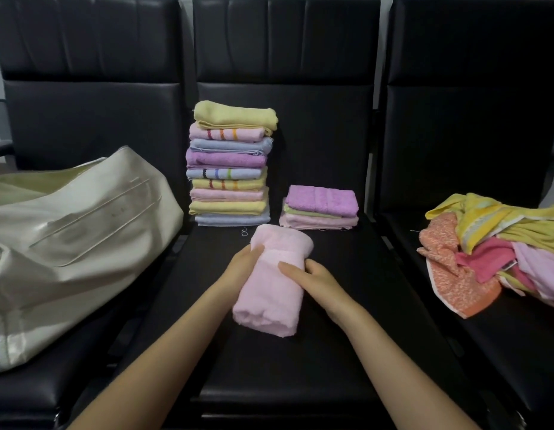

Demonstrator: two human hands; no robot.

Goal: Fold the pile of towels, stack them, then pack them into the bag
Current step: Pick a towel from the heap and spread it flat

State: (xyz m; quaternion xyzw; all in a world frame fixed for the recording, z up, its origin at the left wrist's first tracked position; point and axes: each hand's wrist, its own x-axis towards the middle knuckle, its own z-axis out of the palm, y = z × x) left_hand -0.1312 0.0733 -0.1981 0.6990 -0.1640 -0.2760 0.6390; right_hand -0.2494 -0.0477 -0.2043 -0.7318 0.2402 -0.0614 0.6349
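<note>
Nearest the camera, two bare forearms reach forward over the middle black seat (300, 352) of a row of three padded chairs. Between them lies a folded pink towel (274, 280), its long axis running from the near edge of the seat away toward the backrest and leaning slightly right, with one rolled end close to the viewer. The left hand (246, 259) presses against the towel's left side, fingers fairly straight along the fabric; the right hand (306, 271) rests on its right side, thumb laid across the top and fingers curled round the edge in a loose grip. On the left seat slumps a large cream bag (77, 243); no readable writing shows on it. On the right seat sits a loose heap of unfolded towels (499, 252) in yellow, orange, pink and lilac. Farther back on the middle seat stands a short stack (320, 209) of folded towels topped in purple, and just left of it a tall stack (230, 166), topped in yellow.
</note>
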